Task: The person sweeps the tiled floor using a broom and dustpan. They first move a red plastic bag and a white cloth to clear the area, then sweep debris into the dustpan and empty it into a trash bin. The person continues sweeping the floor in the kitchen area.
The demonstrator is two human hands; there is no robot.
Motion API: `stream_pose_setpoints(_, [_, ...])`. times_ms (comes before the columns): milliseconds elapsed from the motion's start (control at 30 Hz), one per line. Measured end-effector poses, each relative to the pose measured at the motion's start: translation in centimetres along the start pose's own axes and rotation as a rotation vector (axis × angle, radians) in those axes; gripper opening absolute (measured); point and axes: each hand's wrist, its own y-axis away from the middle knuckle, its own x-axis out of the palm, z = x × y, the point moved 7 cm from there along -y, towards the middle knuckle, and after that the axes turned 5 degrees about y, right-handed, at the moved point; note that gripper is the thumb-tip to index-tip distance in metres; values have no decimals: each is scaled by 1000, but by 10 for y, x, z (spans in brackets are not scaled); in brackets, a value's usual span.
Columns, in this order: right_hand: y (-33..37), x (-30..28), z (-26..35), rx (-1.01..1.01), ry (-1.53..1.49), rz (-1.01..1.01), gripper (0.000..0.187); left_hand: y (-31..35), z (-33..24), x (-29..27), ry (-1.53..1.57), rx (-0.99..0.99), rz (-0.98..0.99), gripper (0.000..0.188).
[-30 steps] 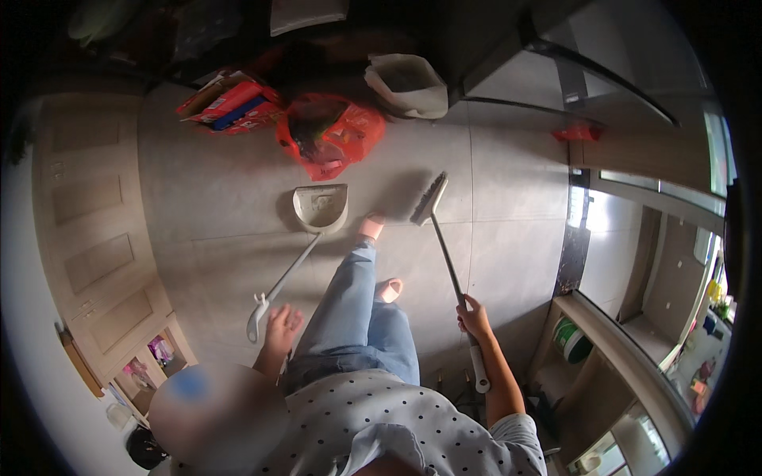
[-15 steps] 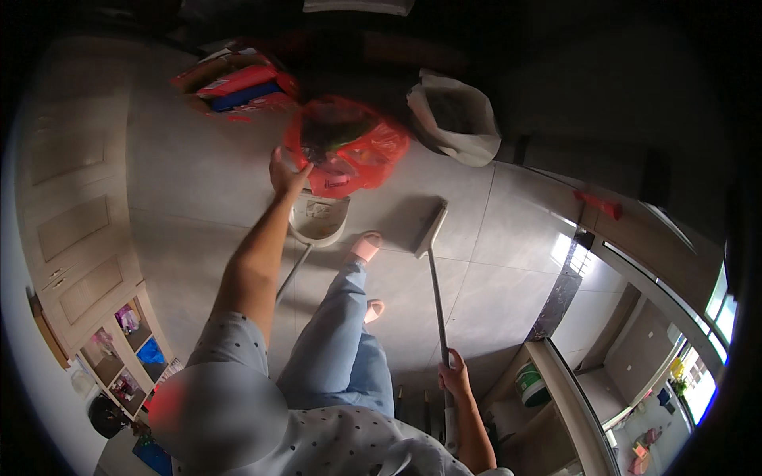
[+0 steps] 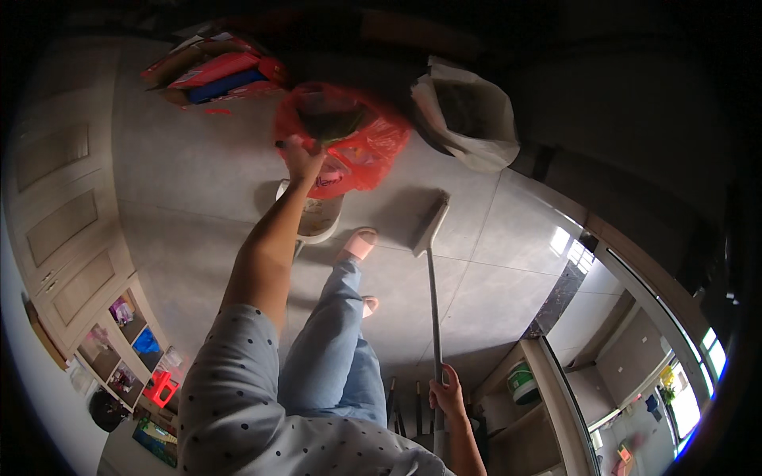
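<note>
My left hand [image 3: 303, 160] is at the near left rim of a red plastic bag [image 3: 381, 151], its fingers closed on the thin plastic, though slightly blurred. Something green and other bits of rubbish show inside the bag. Just below that hand lies a white dustpan [image 3: 321, 232] on the floor, partly covered by my forearm. My right hand [image 3: 449, 393] is wrapped around the grey pole of a broom [image 3: 435, 309]. The broom's pale head rests on the tiles, right of my pink slippers [image 3: 361, 244].
A torn red cardboard box [image 3: 218, 71] stands at far left, and an open white sack [image 3: 496, 127] at far right. Cabinets [image 3: 63, 214] line the left side. On the right are a shelf with a green-and-white bucket [image 3: 522, 384] and a doorway threshold [image 3: 556, 301].
My left hand has moved from beside the bag onto its rim, and its spread fingers have closed. The bag's rim has shifted slightly. The right hand keeps the broom in place.
</note>
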Motion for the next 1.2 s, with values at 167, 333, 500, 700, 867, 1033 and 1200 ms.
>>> stream_pose_setpoints(167, [2,10,3,27,-45,-11,49,9,-35,40,-43,122,313,48])
stream_pose_setpoints(333, [5,11,5,51,14,-30,52,9,-32,56,-319,12,338,40])
stream_pose_setpoints(500, [5,-10,0,-12,-3,-75,49,-7,-16,18,283,-217,354,27])
stream_pose_setpoints(700, [43,-20,68,-99,452,-122,50,-17,-49,-125,605,-390,275,7])
stream_pose_setpoints(867, [34,2,126,-308,579,-115,46,-3,-95,-241,625,-462,138,11])
stream_pose_setpoints(1033, [-26,57,198,-461,398,47,43,29,-94,-334,615,-504,74,16])
stream_pose_setpoints(1200, [-112,139,290,-536,270,232,42,41,-84,-374,563,-491,9,16])
